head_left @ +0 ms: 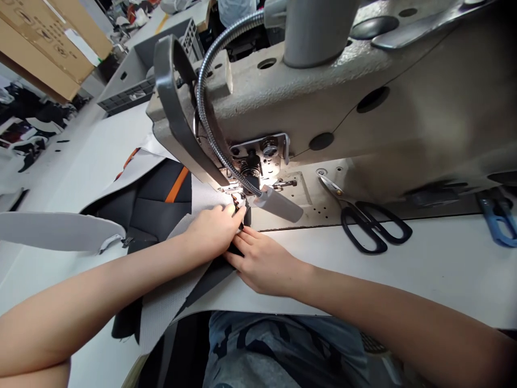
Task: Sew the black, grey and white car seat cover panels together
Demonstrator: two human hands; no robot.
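Dark padded fabric (161, 196) with an orange stripe and pale grey backing lies on the table, left of and under the sewing machine's needle area. My left hand (214, 229) presses on the fabric just before the lit presser foot, its fingers closed at the fabric edge. Close beside it on the right, my right hand (264, 261) holds the dark fabric edge, fingertips together. The two hands nearly touch. The sewing machine (250, 97) stands over the work, and its small lamp (279, 203) hangs by the needle area.
Black-handled scissors (365, 221) lie right of the needle area, half on the machine bed. A blue-handled tool (498, 218) is at the far right edge. Behind are a grey crate (129, 81) and a cardboard box (48, 43). A person (236, 11) is partly visible at the top.
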